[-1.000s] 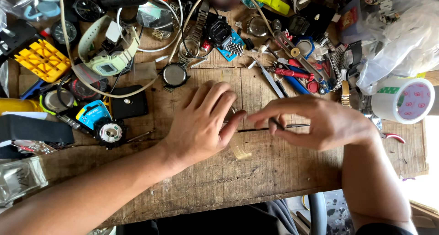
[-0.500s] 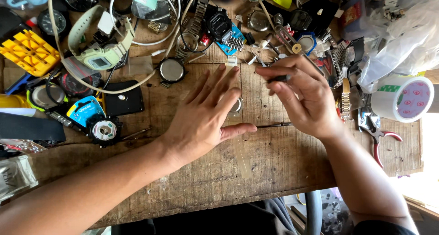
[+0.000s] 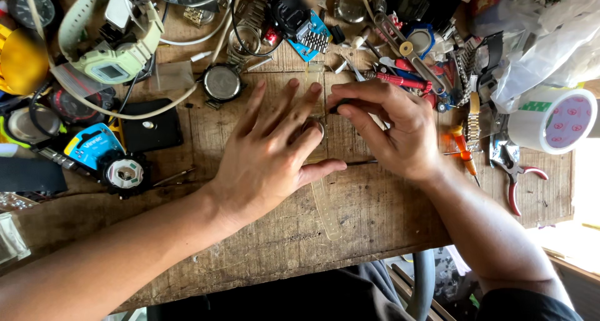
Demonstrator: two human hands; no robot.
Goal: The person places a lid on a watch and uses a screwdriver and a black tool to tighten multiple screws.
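**Two hands on a watch at mid-bench**

The left hand (image 3: pixel 272 155) lies flat, fingers spread, pressing on a small round watch (image 3: pixel 314 126) whose metal rim shows between the middle fingers and the thumb; nothing is pinched, the palm and fingers simply bear down on it; the right hand (image 3: pixel 390 130) sits just beside it, its fingertips closed together on a small dark piece (image 3: pixel 340 104) right above the watch, touching or nearly touching the left fingertips; what that piece is cannot be told; a clear strap (image 3: pixel 326 202) runs from under the left hand toward the near edge of the bench (image 3: pixel 375 227); a thin dark tool (image 3: pixel 361 162) lies on the wood under the right palm, between thumb and wrist.

Further out, a steel watch case (image 3: pixel 222 83) lies beyond the left fingers toward the far edge; a pale green watch (image 3: pixel 115 59) sits near the far left corner, with a black pad (image 3: pixel 150 130) and a blue case (image 3: pixel 94 149) along the left side; red-handled tools (image 3: pixel 403 80) are heaped beyond the right hand; an orange screwdriver (image 3: pixel 464 152) and red pliers (image 3: pixel 515 177) lie to its right; a tape roll (image 3: pixel 550 121) stands at the right edge.
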